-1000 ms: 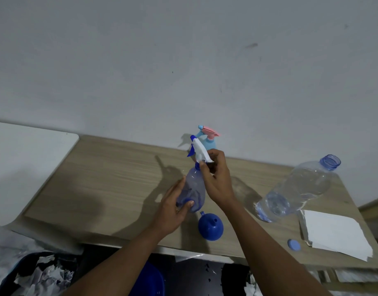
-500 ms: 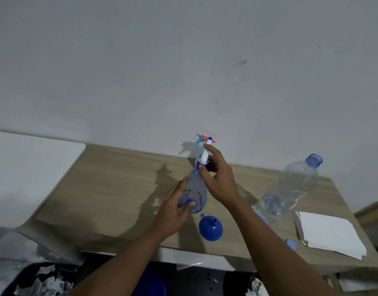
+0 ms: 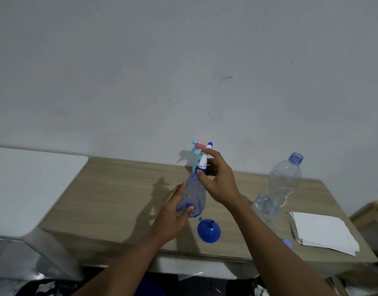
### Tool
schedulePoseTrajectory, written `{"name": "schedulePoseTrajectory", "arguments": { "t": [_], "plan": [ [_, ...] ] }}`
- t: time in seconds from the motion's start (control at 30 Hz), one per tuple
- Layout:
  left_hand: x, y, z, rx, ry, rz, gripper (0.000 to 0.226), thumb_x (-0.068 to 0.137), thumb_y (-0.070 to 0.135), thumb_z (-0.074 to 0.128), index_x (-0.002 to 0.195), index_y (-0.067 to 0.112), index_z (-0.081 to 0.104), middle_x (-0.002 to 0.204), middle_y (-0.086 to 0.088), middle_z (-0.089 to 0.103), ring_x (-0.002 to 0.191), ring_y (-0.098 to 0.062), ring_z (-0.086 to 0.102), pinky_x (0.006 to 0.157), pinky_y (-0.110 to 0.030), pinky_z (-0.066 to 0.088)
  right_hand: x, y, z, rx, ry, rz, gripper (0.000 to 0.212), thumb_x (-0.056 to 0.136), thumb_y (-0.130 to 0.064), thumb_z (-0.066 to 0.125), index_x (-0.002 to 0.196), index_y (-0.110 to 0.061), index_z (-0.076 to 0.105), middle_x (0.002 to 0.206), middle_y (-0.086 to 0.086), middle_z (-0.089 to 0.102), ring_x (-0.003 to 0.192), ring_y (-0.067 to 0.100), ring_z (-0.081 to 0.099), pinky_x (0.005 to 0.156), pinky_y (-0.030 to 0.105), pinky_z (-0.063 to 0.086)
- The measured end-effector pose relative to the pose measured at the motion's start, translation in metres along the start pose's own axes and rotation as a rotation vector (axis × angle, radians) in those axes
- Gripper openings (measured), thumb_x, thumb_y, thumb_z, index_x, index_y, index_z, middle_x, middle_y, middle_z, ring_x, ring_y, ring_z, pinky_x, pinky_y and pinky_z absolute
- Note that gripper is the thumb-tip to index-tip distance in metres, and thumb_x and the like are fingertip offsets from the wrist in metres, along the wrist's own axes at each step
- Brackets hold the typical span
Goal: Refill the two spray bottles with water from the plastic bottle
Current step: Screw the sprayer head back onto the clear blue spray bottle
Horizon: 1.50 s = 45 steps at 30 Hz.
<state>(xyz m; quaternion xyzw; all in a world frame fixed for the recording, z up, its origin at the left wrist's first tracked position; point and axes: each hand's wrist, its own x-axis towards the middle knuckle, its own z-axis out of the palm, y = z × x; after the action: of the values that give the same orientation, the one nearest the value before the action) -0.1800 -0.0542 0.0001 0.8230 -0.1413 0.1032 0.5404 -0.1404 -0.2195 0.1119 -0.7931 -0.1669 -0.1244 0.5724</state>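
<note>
In the head view our left hand (image 3: 173, 214) wraps round the belly of the blue spray bottle (image 3: 193, 197), tilted over the worktop (image 3: 119, 199), while our right hand (image 3: 218, 180) pinches its spray head (image 3: 203, 160) at the collar. The thin clear body looks light and easily dented, so we judge the stiffer collar the place to twist. The second spray bottle (image 3: 197, 146) stands behind, mostly hidden. A funnel (image 3: 208, 230) lies just in front. The uncapped plastic bottle (image 3: 280, 186), low on water, stands right, near its cap (image 3: 287, 242) and a paper sheet (image 3: 322, 231); we think an elbow could topple it
</note>
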Motion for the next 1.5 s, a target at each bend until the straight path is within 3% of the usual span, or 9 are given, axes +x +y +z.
{"name": "schedulePoseTrajectory", "arguments": {
  "t": [0.17,0.33,0.5,0.67,0.83,1.03,1.2,1.33,1.5],
  "plan": [
    [-0.002,0.004,0.002,0.036,-0.011,0.012,0.076,0.095,0.036,0.066,0.156,0.023,0.024,0.157,0.004,0.036,0.142,-0.011,0.039,0.109,-0.046,0.046,0.000,-0.007,-0.004,-0.013,0.019,0.025,0.055,0.081,-0.010,0.082,0.122,-0.031,0.051,0.085,0.006,0.065,0.076,0.020,0.066,0.069,0.025,0.056],
    [-0.003,0.010,0.002,0.039,0.006,0.025,0.075,0.095,0.025,0.068,0.156,0.021,0.026,0.157,0.004,0.037,0.142,-0.011,0.039,0.109,-0.045,0.045,-0.006,-0.010,-0.011,-0.014,-0.006,-0.002,0.054,0.087,-0.009,0.074,0.131,-0.029,0.050,0.094,0.002,0.069,0.080,0.016,0.068,0.075,0.024,0.057],
    [-0.005,0.016,0.006,0.073,0.005,0.045,0.074,0.095,0.025,0.067,0.156,0.018,0.026,0.157,0.004,0.036,0.143,-0.009,0.037,0.111,-0.042,0.044,-0.005,-0.016,-0.008,-0.073,0.050,0.010,0.054,0.083,-0.015,0.080,0.122,-0.035,0.049,0.079,-0.002,0.060,0.072,0.016,0.060,0.066,0.018,0.051],
    [-0.006,0.019,0.004,0.057,0.010,0.024,0.073,0.095,0.027,0.067,0.155,0.019,0.027,0.154,0.005,0.039,0.140,-0.007,0.041,0.109,-0.042,0.046,-0.010,-0.019,-0.013,-0.024,-0.021,-0.033,0.062,0.086,-0.008,0.072,0.137,-0.034,0.050,0.100,0.001,0.065,0.079,0.020,0.064,0.077,0.032,0.059],
    [-0.005,0.022,0.008,0.040,0.017,0.026,0.075,0.095,0.031,0.066,0.156,0.025,0.024,0.156,0.006,0.036,0.141,-0.009,0.039,0.108,-0.043,0.047,-0.005,-0.019,-0.010,-0.078,0.031,-0.007,0.062,0.083,-0.012,0.079,0.130,-0.041,0.050,0.091,0.009,0.063,0.081,0.026,0.063,0.077,0.040,0.057],
    [-0.002,0.019,0.006,0.061,0.041,0.037,0.075,0.092,0.036,0.066,0.155,0.027,0.026,0.156,0.007,0.036,0.142,-0.012,0.039,0.107,-0.048,0.047,-0.007,-0.022,-0.016,-0.064,0.009,-0.046,0.063,0.089,-0.009,0.071,0.139,-0.039,0.048,0.102,0.007,0.066,0.083,0.025,0.063,0.080,0.032,0.058],
    [-0.004,0.026,0.009,0.006,0.101,0.042,0.074,0.090,0.028,0.069,0.153,0.030,0.030,0.153,0.018,0.039,0.140,-0.005,0.040,0.108,-0.037,0.047,-0.001,-0.027,-0.014,-0.051,0.032,0.031,0.056,0.086,-0.011,0.076,0.130,-0.037,0.055,0.098,0.010,0.065,0.079,0.025,0.064,0.076,0.035,0.058],
    [-0.006,0.035,0.014,-0.045,0.169,0.039,0.078,0.085,0.011,0.077,0.142,0.037,0.031,0.140,0.028,0.042,0.126,0.017,0.043,0.089,-0.004,0.043,0.002,-0.033,-0.006,-0.045,0.062,0.010,0.057,0.081,-0.012,0.081,0.128,-0.033,0.057,0.090,0.004,0.062,0.071,0.015,0.060,0.069,0.030,0.057],
    [-0.008,0.037,0.013,-0.012,0.229,0.077,0.086,0.082,0.011,0.078,0.145,0.042,0.028,0.133,0.039,0.043,0.122,0.020,0.044,0.087,0.000,0.041,0.003,-0.031,0.001,-0.034,0.116,-0.007,0.056,0.080,-0.014,0.083,0.127,-0.032,0.058,0.092,0.006,0.065,0.075,0.017,0.061,0.067,0.026,0.057]
  ]
}}
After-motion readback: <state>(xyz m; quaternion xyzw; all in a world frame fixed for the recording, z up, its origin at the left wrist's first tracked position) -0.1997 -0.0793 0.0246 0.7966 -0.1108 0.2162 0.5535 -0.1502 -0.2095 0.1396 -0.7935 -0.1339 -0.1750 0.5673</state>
